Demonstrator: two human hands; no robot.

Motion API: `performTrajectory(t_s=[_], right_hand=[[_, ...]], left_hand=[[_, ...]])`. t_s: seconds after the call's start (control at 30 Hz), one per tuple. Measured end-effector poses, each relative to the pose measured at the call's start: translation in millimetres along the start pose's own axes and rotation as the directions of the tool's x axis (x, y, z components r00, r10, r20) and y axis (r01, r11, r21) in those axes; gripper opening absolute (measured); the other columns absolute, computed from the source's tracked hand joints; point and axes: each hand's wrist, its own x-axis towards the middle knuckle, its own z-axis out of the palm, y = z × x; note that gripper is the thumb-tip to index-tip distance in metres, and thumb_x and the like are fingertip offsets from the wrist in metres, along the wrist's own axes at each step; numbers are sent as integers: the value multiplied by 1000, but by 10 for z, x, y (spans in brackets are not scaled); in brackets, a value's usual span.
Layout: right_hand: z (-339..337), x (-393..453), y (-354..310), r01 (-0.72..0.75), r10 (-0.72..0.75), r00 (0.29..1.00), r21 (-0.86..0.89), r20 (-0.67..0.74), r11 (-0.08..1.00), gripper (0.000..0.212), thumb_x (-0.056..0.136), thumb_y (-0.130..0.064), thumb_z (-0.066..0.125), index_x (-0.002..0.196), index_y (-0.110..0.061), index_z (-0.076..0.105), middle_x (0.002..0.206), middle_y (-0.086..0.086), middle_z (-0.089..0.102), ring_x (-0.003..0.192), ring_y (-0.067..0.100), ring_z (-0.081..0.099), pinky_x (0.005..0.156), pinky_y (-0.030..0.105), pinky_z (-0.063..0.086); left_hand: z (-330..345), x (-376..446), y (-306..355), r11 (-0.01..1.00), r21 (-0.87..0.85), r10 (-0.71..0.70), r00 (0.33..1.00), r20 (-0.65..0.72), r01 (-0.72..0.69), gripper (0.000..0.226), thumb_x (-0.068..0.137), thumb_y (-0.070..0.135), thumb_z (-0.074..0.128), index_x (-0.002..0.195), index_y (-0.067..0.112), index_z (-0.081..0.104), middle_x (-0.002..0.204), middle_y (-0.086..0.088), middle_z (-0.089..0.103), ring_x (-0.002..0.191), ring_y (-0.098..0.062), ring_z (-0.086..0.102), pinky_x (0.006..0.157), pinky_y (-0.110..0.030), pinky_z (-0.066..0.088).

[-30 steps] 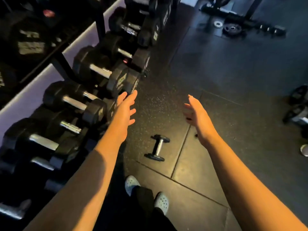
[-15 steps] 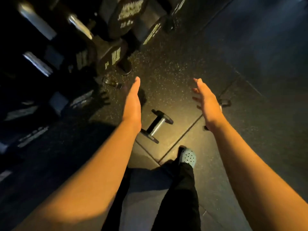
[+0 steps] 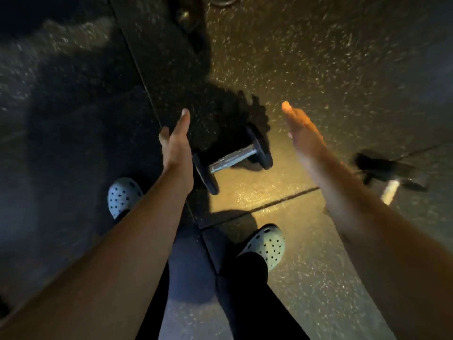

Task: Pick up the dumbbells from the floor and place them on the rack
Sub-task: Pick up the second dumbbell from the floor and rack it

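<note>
A small dumbbell with black ends and a metal handle lies on the dark rubber floor, between my two hands. My left hand hovers just left of its near end, fingers straight and apart, holding nothing. My right hand hangs flat and open to the right of the dumbbell's far end, not touching it. A second dumbbell, blurred, lies further right behind my right forearm. The rack is out of view.
My two feet in pale perforated clogs stand just below the dumbbell, with dark trousers between them. Seams divide the floor mats. A dark round object shows at the top edge.
The view has tilted down and the rack has left the frame. Both hands have dropped closer to the dumbbell, which now looks larger and sits between them.
</note>
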Motion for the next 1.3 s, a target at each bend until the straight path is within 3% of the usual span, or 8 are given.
performTrajectory(t_s=[0.1,0.23,0.37,0.53,0.67,0.9,1.13,1.3], right_hand=[[153,405,340,25,-21,997,-62,74,998,36,113,-41,44,136,-21,62,128,-5,66,121,8,62,105,18,45],[320,780,728,12,8,975,-87,223,996,87,92,-78,44,156,-20,55,160,1,57,149,18,51,129,45,32],[388,991,973,-157,171,958,-78,231,985,98,83,-93,46,156,-29,56,161,1,57,149,23,50,130,47,27],[372,1240,1155,-354,325,902,57,283,933,135,41,-107,65,158,-40,50,166,4,50,153,31,46,129,62,23],[389,1197,1120,-338,300,899,69,318,939,117,49,-99,74,150,-41,60,155,4,63,144,33,56,123,61,34],[336,1101,676,-177,146,927,59,346,982,105,65,-95,67,151,-35,60,157,8,61,141,30,59,121,55,36],[68,245,-340,-108,58,952,152,302,982,55,101,-68,49,113,-27,83,107,-4,86,94,9,82,78,29,56],[-211,-684,-1336,-56,2,970,214,244,975,44,104,-62,44,114,-34,77,92,-20,84,78,-7,77,77,25,48]], left_hand=[[39,370,-355,1000,3,-7,1000,-13,7,109,70,90,63,165,41,39,171,4,44,152,-30,45,124,-63,29],[-15,1023,-966,996,-74,-44,999,-12,43,132,34,105,71,150,45,59,154,9,65,140,-26,61,120,-57,41],[53,1069,-1094,980,-105,-167,985,36,170,106,59,96,70,147,37,66,151,4,69,141,-27,63,121,-56,44],[148,911,-1015,940,-178,-263,951,163,290,67,88,74,68,133,25,76,122,-8,82,108,-32,78,96,-48,61],[145,897,-980,929,-196,-279,941,192,315,71,81,71,73,132,21,78,122,-11,82,107,-34,78,102,-49,59],[136,767,-766,952,-231,-138,957,256,200,45,98,63,60,90,21,77,67,-3,80,51,-20,76,66,-34,55],[-65,-47,77,957,-267,-37,964,264,110,44,99,61,59,91,25,82,77,-1,83,59,-19,79,74,-39,56],[-403,-1141,949,962,-263,20,944,330,71,51,102,56,57,74,24,85,70,1,79,53,-15,75,67,-34,55]])
